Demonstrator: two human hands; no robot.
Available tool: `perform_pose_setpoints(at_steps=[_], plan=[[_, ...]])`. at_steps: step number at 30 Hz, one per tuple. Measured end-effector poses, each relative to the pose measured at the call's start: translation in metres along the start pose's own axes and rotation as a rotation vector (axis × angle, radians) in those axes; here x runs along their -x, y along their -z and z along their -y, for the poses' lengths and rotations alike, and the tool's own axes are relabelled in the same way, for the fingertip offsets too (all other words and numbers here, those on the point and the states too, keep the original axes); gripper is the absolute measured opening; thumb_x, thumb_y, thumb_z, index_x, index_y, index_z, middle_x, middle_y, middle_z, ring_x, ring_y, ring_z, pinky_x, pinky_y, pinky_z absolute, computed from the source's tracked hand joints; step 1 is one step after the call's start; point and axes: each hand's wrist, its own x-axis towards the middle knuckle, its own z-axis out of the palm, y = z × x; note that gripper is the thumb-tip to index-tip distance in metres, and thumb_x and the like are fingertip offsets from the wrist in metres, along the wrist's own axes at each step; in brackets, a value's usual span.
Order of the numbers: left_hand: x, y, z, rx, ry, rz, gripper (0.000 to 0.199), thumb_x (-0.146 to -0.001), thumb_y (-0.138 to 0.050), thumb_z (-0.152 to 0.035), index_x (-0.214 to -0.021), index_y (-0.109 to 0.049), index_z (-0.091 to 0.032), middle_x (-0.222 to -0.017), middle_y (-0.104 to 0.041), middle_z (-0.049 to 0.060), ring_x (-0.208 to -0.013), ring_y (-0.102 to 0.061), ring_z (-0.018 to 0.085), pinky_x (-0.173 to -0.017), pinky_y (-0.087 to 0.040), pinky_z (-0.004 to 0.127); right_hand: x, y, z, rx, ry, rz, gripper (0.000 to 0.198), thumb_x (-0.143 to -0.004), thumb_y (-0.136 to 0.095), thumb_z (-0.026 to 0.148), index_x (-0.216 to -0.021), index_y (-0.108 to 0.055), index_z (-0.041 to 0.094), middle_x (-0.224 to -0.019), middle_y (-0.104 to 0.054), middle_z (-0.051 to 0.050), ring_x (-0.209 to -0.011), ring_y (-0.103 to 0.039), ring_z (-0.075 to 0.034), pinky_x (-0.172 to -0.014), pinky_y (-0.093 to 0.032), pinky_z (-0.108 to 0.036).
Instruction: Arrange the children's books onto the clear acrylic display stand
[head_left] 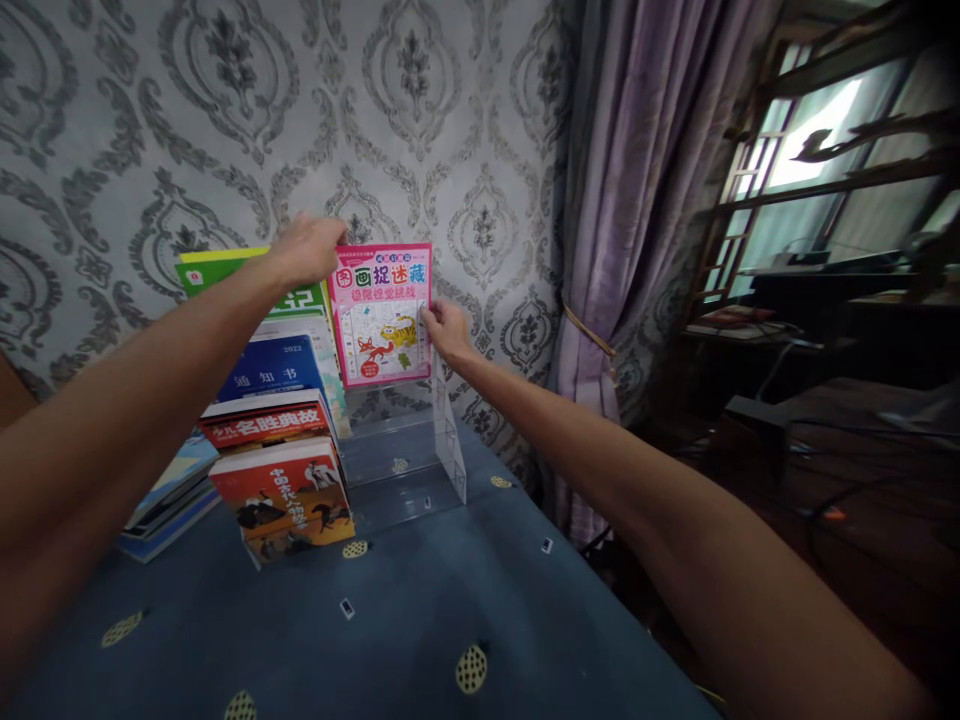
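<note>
A pink picture book (381,335) with cartoon animals on its cover stands upright at the back of a clear tiered rack (405,492). My left hand (311,245) grips its top left corner, with the fingertips partly hidden. At its right edge, my right hand (448,328) pinches the cover side. Left of it in the rack stand a green book (225,275), a blue booklet (277,370), a red book (262,428) and an orange-red book (292,500), in descending steps. My left forearm covers part of the green book and the blue booklet.
A stack of books (169,500) lies left of the rack on the dark blue tablecloth (405,620). Behind is patterned wallpaper (480,100). A purple curtain (637,200) hangs at the right, beside dark furniture (825,300) with cables.
</note>
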Motion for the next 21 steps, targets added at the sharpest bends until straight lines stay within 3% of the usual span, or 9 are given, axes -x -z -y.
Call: perform_pose_setpoints(at_steps=[11, 21], plan=[[0.008, 0.006, -0.007, -0.029, -0.031, -0.007, 0.037, -0.081, -0.051, -0.021, -0.114, -0.069, -0.026, -0.116, -0.072, 0.011, -0.112, -0.060, 0.035, -0.087, -0.048, 0.048, 0.008, 0.008, 0.007, 0.007, 0.023, -0.010, 0.022, -0.091, -0.047, 0.033, -0.090, -0.063, 0.018, -0.078, -0.062, -0.002, -0.076, -0.057, -0.019, -0.078, -0.047, -0.033], [0.006, 0.021, -0.002, 0.036, -0.056, 0.102, 0.040, -0.082, -0.055, -0.040, -0.117, -0.070, -0.029, -0.110, -0.075, 0.008, -0.111, -0.061, 0.033, -0.087, -0.046, 0.045, 0.004, 0.008, 0.004, -0.018, 0.037, 0.009, 0.027, -0.092, -0.046, 0.034, -0.100, -0.066, 0.017, -0.086, -0.067, -0.005, -0.085, -0.059, -0.022, -0.079, -0.049, -0.034]])
